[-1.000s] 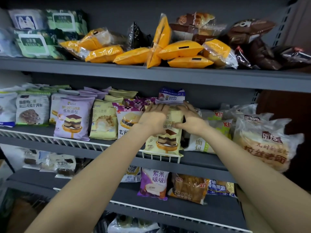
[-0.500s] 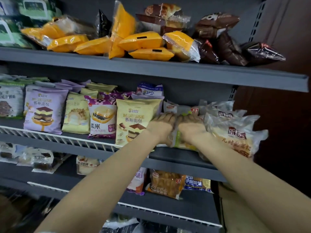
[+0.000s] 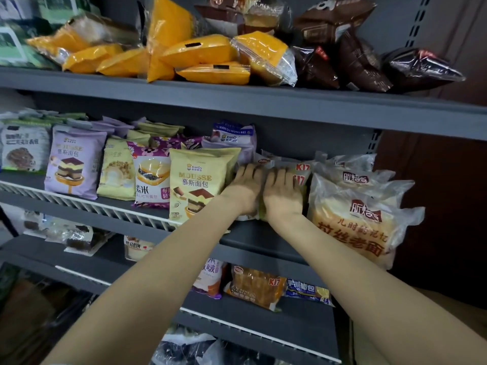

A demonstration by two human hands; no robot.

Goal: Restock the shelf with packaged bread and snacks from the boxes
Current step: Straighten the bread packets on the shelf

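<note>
Clear-wrapped K17 bread packs [image 3: 303, 171] stand on edge on the middle shelf [image 3: 263, 239], faces toward the near side, long axis upright, between the yellow mousse pack [image 3: 200, 180] and large loaf bags [image 3: 355, 219]. Left hand [image 3: 247, 189] and right hand [image 3: 283, 192], fingers extended, press the packs, probably squaring the row; whether either grip encloses one cannot be told.
</note>
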